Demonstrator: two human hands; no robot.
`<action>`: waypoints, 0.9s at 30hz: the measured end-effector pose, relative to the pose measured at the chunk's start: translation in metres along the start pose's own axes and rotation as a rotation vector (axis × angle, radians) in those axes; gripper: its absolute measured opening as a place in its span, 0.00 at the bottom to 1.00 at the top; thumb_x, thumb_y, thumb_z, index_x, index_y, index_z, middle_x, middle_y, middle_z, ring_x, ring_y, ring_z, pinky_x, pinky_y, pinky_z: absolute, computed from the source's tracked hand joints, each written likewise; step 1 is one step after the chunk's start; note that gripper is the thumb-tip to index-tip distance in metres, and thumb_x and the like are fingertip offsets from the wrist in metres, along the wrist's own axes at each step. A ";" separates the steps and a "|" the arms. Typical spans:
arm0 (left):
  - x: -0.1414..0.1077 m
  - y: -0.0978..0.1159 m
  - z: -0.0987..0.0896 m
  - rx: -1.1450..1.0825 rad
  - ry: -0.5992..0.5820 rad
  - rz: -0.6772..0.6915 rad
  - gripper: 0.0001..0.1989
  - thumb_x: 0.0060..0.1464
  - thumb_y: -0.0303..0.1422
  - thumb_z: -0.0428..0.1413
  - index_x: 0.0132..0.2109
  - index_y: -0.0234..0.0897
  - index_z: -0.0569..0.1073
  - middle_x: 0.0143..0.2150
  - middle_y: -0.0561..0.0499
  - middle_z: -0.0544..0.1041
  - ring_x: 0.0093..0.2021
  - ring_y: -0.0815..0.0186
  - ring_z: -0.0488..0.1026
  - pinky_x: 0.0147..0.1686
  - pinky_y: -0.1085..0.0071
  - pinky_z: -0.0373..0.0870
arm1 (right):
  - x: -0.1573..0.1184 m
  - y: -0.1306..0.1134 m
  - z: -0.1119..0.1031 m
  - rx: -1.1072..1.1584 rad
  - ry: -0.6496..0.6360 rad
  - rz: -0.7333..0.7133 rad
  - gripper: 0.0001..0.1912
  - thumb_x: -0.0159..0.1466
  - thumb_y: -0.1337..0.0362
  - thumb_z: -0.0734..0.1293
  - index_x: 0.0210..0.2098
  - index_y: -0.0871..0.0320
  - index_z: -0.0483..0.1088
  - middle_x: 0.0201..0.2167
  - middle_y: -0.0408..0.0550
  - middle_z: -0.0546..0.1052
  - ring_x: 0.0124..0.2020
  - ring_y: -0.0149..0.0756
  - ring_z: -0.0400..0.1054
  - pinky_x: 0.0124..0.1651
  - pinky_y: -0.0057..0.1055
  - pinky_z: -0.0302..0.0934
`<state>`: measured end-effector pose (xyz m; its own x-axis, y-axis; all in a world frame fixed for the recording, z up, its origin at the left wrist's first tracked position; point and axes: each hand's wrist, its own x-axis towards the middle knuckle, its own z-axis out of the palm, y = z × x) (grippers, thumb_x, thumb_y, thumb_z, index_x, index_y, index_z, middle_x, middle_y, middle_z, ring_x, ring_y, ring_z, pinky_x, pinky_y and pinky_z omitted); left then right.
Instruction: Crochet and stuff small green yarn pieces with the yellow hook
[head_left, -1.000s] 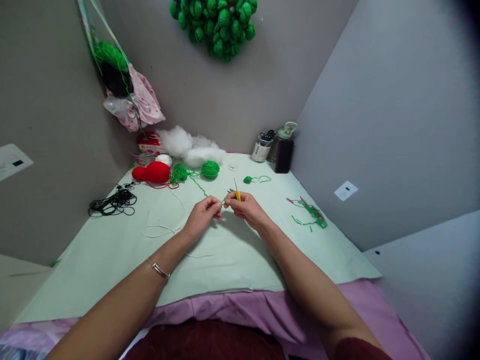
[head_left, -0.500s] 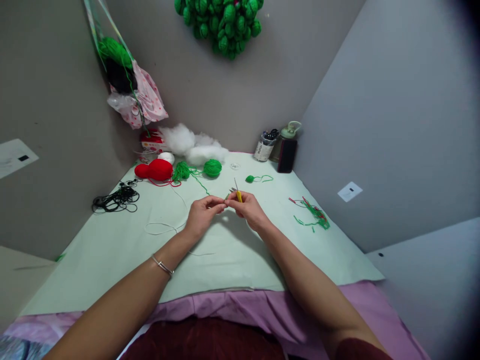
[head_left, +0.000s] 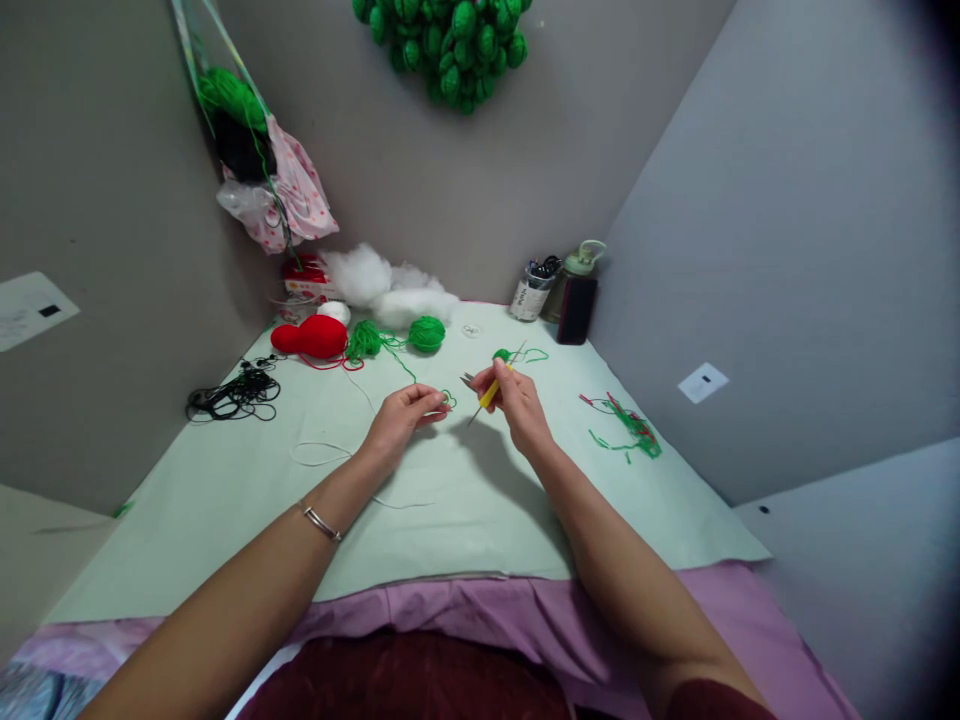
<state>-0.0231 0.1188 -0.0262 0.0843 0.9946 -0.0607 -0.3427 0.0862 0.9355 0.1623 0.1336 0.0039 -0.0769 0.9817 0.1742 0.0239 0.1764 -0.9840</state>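
Observation:
My left hand [head_left: 405,415] pinches a small loop of green yarn [head_left: 448,398] that sticks out past the fingertips. From it a strand runs back toward the green yarn ball [head_left: 427,334] and a loose green tangle [head_left: 365,340]. Held in my right hand [head_left: 514,395] is a crochet hook [head_left: 491,392] with a yellow handle, its thin metal shaft pointing down and left. Beside those fingers the metal tips of scissors [head_left: 468,381] stick out; their handles are hidden by the hand. The two hands are apart, above the pale table cover.
Red yarn [head_left: 319,338], white stuffing [head_left: 375,285] and black cord [head_left: 238,393] lie at the left and back. A pen cup [head_left: 528,298], a bottle [head_left: 583,262] and a phone [head_left: 577,310] stand at the back right. Green and red scraps [head_left: 634,430] lie right. A green piece [head_left: 502,355] is behind my right hand.
My right hand has drawn away to the right from my left, and the crochet hook has tilted over. The green loop now shows at my left fingertips.

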 end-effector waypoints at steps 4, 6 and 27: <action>0.001 0.001 -0.001 -0.069 -0.006 -0.018 0.18 0.43 0.41 0.73 0.34 0.33 0.78 0.34 0.49 0.81 0.40 0.64 0.81 0.52 0.63 0.76 | -0.004 -0.002 0.004 0.077 0.014 -0.043 0.34 0.62 0.30 0.64 0.32 0.57 0.75 0.28 0.47 0.75 0.24 0.33 0.69 0.34 0.34 0.68; 0.002 0.001 -0.002 -0.096 -0.007 -0.029 0.17 0.45 0.40 0.73 0.34 0.33 0.78 0.34 0.49 0.81 0.41 0.63 0.82 0.52 0.63 0.76 | -0.005 -0.003 0.007 0.076 0.024 -0.083 0.31 0.61 0.32 0.67 0.33 0.56 0.74 0.31 0.47 0.76 0.28 0.34 0.72 0.40 0.37 0.72; -0.004 0.007 0.002 -0.184 -0.061 -0.047 0.11 0.47 0.33 0.69 0.30 0.36 0.74 0.30 0.53 0.77 0.35 0.69 0.76 0.45 0.70 0.75 | -0.023 0.018 0.019 -0.982 -0.042 -0.949 0.18 0.73 0.71 0.61 0.54 0.49 0.77 0.43 0.54 0.81 0.43 0.41 0.75 0.47 0.37 0.67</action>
<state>-0.0240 0.1157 -0.0189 0.1588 0.9843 -0.0768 -0.5019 0.1475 0.8523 0.1452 0.1130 -0.0180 -0.4895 0.4559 0.7433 0.6357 0.7701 -0.0537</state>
